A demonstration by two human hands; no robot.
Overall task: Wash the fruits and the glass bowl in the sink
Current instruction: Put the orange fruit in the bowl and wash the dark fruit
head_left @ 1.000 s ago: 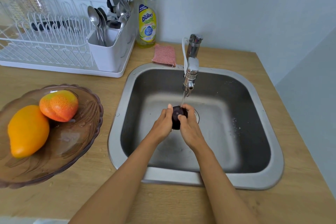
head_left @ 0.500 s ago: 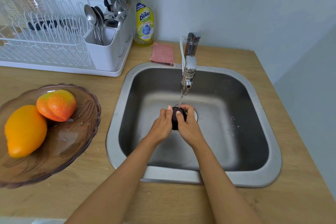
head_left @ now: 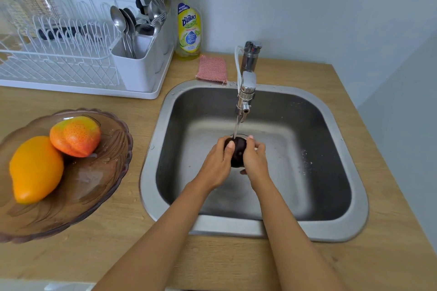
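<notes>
Wooden worktop runs wall to wall, with a steel sink set into its right half. White dish rack sits at back left, its cutlery holder at the right end packed with spoons and forks. Brown glass bowl stands on the worktop left of the sink, well apart from the hands, partly cut off by the frame's left edge. In the bowl: a yellow-orange mango toward the left and a red-orange fruit just behind it, the two touching; water drops on the bowl's inside. Soap bottle, yellow label, upright against the wall between rack and tap. Pink sponge cloth lies flat at the sink's back rim, just beside the bottle. Chrome tap reaches over the basin; a thin stream of water falls from it onto the dark fruit. That fruit, round and deep purple, nearly black, is held over the middle of the basin, near the drain, right under the stream. Left hand grips its left side, fingers curled round it, thumb on top. Right hand grips the right side, fingers wrapped round the far side. Both hands clamped on the fruit, nearly touching each other. Splash marks on the basin floor to the right. Both forearms bare, coming in from the bottom edge.
</notes>
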